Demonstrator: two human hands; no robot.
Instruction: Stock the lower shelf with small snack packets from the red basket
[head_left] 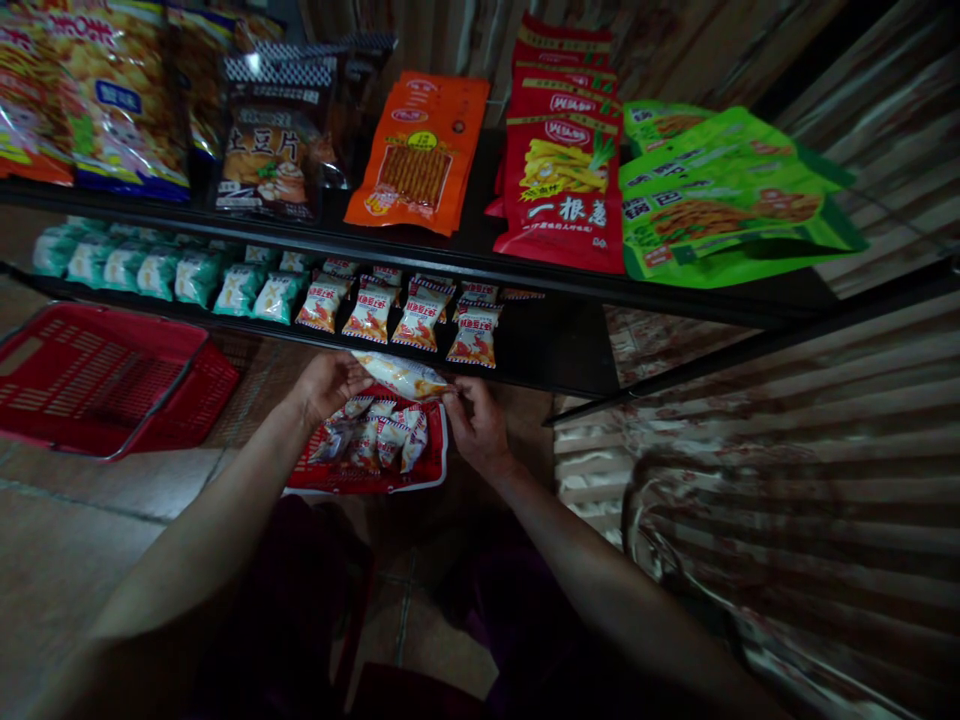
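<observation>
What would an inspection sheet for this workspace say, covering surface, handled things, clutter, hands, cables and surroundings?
Surface: black lower shelf with teal-and-white packets and red-and-white packets.
Handled things: white-and-yellow packet by the far side of a red basket holding small packets.
Clutter: second basket on tiled floor.
Hands: right hand pinches the packet's right end; left hand at its left end, grip unclear.
Cables: nothing seen clearly.
Surroundings: dim; upper shelf with larger bags, curtain-like fabric right.
</observation>
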